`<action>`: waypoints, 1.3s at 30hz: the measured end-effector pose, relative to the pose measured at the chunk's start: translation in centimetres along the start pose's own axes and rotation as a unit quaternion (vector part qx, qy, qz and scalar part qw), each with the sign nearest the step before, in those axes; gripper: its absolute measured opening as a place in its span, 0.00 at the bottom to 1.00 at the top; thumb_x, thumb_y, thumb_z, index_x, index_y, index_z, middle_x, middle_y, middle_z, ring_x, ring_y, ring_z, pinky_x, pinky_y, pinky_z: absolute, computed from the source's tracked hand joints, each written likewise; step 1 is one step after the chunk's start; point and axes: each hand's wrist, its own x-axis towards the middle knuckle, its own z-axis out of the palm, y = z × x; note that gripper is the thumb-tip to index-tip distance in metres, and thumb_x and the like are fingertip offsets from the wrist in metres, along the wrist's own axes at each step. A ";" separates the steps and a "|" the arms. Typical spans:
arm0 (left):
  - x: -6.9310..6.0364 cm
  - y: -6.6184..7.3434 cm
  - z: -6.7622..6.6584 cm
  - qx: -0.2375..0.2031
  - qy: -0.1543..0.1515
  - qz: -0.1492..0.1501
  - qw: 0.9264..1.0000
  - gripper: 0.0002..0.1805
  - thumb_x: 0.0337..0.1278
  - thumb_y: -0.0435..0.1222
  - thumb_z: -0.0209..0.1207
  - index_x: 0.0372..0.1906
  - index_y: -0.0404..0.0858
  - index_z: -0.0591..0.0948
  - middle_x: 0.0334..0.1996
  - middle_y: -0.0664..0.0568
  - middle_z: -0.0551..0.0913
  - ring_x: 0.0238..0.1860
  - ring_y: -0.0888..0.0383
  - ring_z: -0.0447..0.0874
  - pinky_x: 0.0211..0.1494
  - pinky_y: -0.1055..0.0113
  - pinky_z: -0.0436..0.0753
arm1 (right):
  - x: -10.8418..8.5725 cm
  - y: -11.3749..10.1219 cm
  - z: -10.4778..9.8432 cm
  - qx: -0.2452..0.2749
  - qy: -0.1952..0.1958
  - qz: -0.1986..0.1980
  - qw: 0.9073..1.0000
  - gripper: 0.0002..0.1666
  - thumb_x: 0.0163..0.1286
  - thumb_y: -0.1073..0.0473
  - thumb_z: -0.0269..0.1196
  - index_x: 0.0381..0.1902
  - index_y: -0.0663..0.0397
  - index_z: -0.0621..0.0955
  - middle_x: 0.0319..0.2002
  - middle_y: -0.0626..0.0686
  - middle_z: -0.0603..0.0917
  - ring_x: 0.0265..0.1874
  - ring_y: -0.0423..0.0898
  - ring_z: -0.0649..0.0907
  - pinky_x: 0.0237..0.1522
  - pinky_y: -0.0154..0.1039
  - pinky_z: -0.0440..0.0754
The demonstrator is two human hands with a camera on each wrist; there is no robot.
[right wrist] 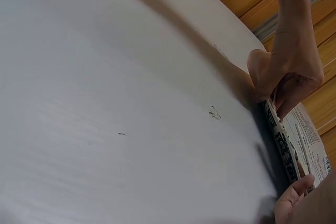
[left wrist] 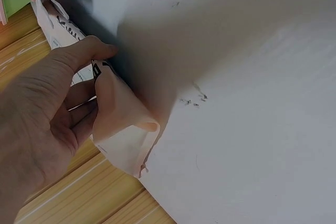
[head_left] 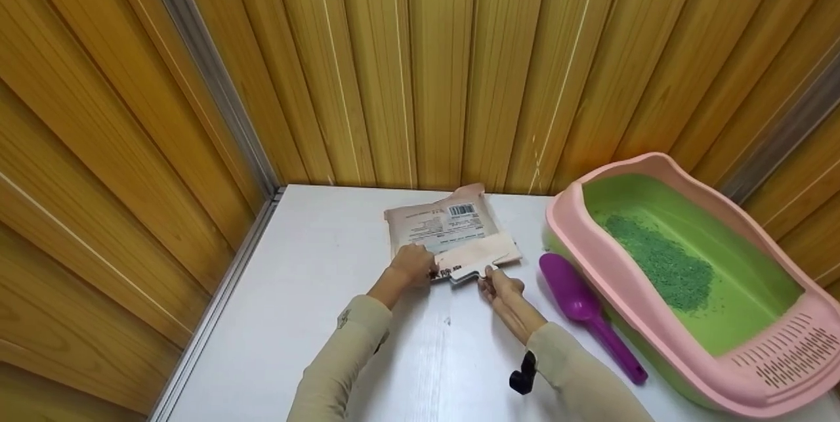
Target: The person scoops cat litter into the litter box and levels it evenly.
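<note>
A flat, pale pink printed bag [head_left: 453, 218] with a barcode lies on the white table, its near end folded over. My left hand [head_left: 413, 266] grips the left part of that near edge; in the left wrist view, the thumb of my left hand [left wrist: 58, 93] lies over the edge and the fingers are behind it. Farther right, my right hand [head_left: 502, 287] pinches the same edge between thumb and fingertips. A white flap [head_left: 469, 271] of the edge stands up beside my right fingertips. Whether the edge is torn there, I cannot tell.
A purple scoop [head_left: 577, 304] lies right of my right hand. Beyond it stands a green litter box with a pink rim [head_left: 617, 258], holding green granules [head_left: 663, 268]. A wood-panelled wall [head_left: 440, 81] rises behind the table [head_left: 315, 245].
</note>
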 end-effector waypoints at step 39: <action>2.7 1.6 -1.5 0.068 -0.061 0.012 0.996 0.11 0.54 0.45 0.69 0.39 0.44 0.89 0.35 0.51 0.89 0.28 0.57 0.70 0.42 0.60 0.85 | 0.5 -2.0 -1.7 0.005 -0.058 0.059 0.997 0.06 0.71 0.66 0.63 0.39 0.66 0.82 0.32 0.57 0.87 0.35 0.46 0.88 0.59 0.42 0.84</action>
